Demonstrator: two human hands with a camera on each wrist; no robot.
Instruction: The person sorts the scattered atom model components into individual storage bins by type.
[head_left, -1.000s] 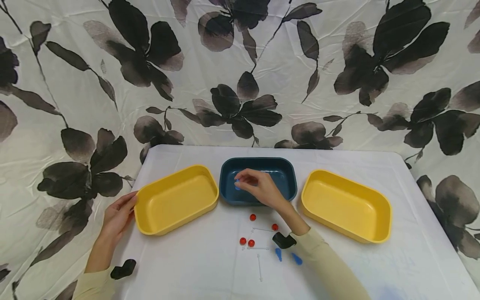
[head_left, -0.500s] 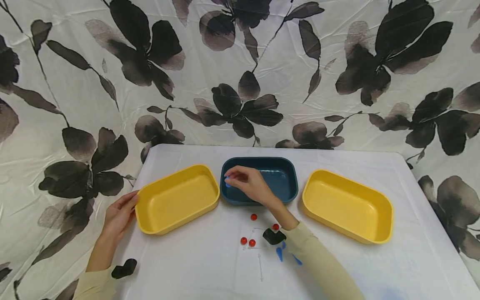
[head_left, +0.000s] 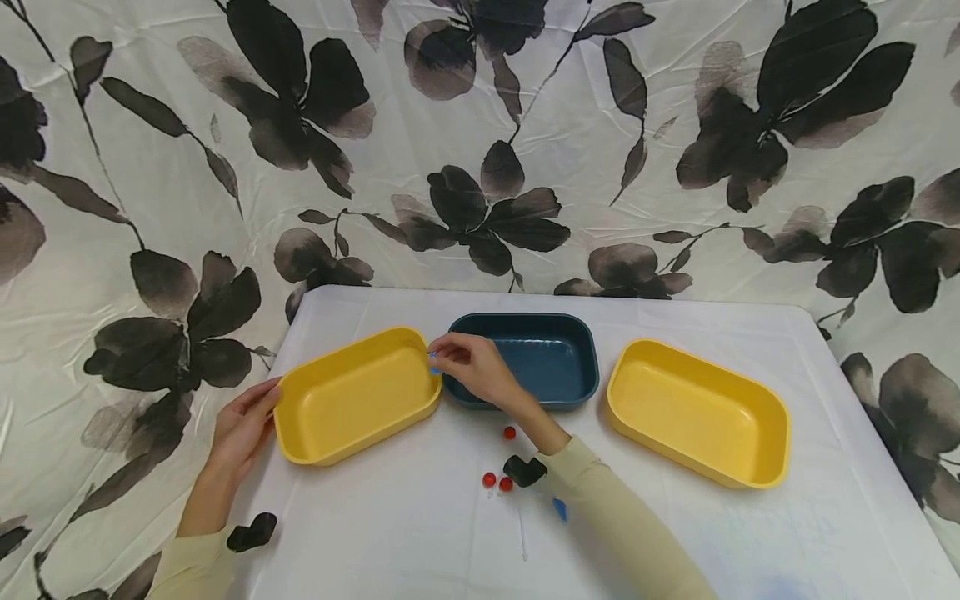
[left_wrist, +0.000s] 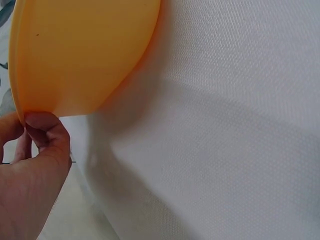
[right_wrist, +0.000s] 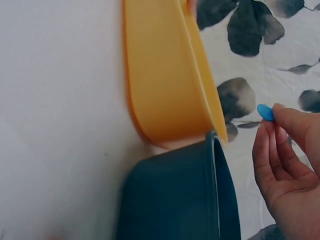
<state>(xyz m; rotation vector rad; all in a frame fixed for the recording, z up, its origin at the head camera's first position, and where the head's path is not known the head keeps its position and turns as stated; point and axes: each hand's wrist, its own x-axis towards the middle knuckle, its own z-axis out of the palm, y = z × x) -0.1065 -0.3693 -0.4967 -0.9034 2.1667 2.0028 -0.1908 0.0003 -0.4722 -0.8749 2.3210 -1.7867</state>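
Between thumb and fingertips, my right hand point(head_left: 480, 369) pinches a small blue piece point(right_wrist: 265, 112); its full shape is partly covered. That hand is above the spot where the left yellow tray point(head_left: 356, 400) meets the dark blue tray point(head_left: 558, 362). My left hand point(head_left: 242, 425) grips the left yellow tray's outer end by the rim, thumb outside, as the left wrist view also shows with the hand point(left_wrist: 37, 160). Below the right wrist, red beads point(head_left: 489, 480) and a blue drop-shaped piece point(head_left: 560, 508) lie on the white cloth, partly hidden by the right sleeve.
A second yellow tray point(head_left: 697, 412) stands at the right, angled. A thin clear stick point(head_left: 522, 533) lies near the red beads. The white-covered table point(head_left: 360, 533) ends at a floral cloth backdrop point(head_left: 480, 125).
My right hand has moved left with the blue piece, from over the dark blue tray to the left yellow tray's inner edge. My left hand stays on the yellow tray's rim.
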